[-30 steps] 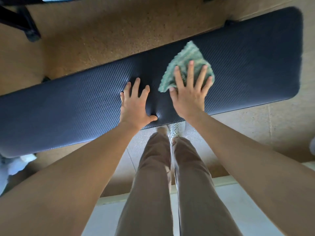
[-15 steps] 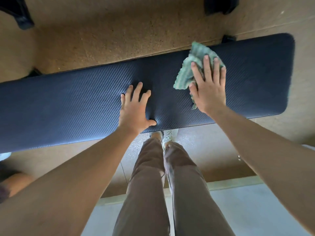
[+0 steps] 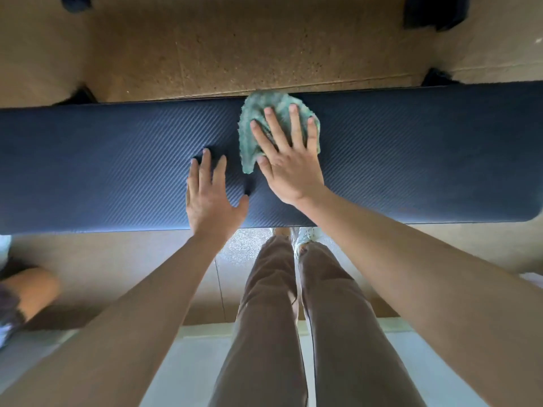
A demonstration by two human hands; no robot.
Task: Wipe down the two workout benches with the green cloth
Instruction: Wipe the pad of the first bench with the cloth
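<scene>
Both hands lie flat on the bench (image 3: 88, 165): right hand (image 3: 289, 165) presses the green cloth (image 3: 249, 136), left hand (image 3: 210, 198) spread wide.

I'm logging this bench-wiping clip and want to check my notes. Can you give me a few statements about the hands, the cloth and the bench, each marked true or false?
1. The right hand presses the green cloth onto the bench with its fingers spread. True.
2. The left hand grips a second cloth. False: it holds nothing and rests flat on the bench pad.
3. The green cloth lies close to the far edge of the bench. True.
4. The green cloth lies on the floor beside the bench. False: it lies on the pad, under the right hand.
</scene>
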